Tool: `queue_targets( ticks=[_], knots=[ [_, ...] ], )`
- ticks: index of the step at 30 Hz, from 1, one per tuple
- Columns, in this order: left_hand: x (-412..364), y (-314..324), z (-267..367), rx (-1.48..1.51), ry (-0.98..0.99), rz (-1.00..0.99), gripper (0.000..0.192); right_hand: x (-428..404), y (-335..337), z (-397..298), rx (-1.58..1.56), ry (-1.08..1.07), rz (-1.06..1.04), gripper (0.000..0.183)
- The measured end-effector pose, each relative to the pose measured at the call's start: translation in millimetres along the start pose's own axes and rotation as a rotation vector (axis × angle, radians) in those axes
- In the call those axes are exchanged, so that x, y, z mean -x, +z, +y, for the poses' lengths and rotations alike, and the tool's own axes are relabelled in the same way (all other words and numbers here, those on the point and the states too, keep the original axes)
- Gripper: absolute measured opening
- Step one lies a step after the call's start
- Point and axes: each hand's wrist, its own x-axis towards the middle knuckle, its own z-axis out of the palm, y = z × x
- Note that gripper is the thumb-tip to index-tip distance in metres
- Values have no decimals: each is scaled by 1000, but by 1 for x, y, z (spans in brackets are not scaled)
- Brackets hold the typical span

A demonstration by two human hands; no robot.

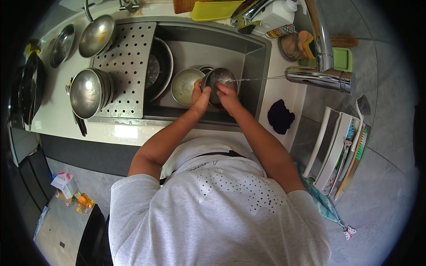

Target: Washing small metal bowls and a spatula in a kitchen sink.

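Both hands are over the sink (pixel 226 46), at a metal bowl (pixel 229 74) tilted toward the tap. My left hand (pixel 201 96) grips the bowl's left rim. Inside the bowl, the fingers of my right hand (pixel 228 96) touch its wall, with the palm near the lower right rim. A thin stream of water runs from the chrome faucet (pixel 316 79) into the bowl. Another metal bowl (pixel 184 88) sits in the sink just left of my left hand. Behind the held bowl, the drain (pixel 206 68) is partly covered.
A perforated metal tray (pixel 128 66) bridges the sink's left side, partly over a dark pan (pixel 164 66). Stacked metal bowls (pixel 86 93) stand at its left edge. A dark cloth (pixel 281 116) lies on the right counter. Beyond it hangs a rack with brushes (pixel 342 149). A white pump bottle (pixel 276 16) stands behind.
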Motion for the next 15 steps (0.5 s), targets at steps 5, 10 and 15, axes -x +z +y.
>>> queue_targets(
  ticks=[5,10,15],
  knots=[
    [-3,-7,-18,-68,-17,-28,50,4,-3,1,600,-114,-4,39],
    [7,-1,4,-61,-133,-91,50,3,10,8,613,-307,129,38],
    [4,-10,9,68,-290,-73,50,20,-2,-28,427,-108,-431,38]
  ],
)
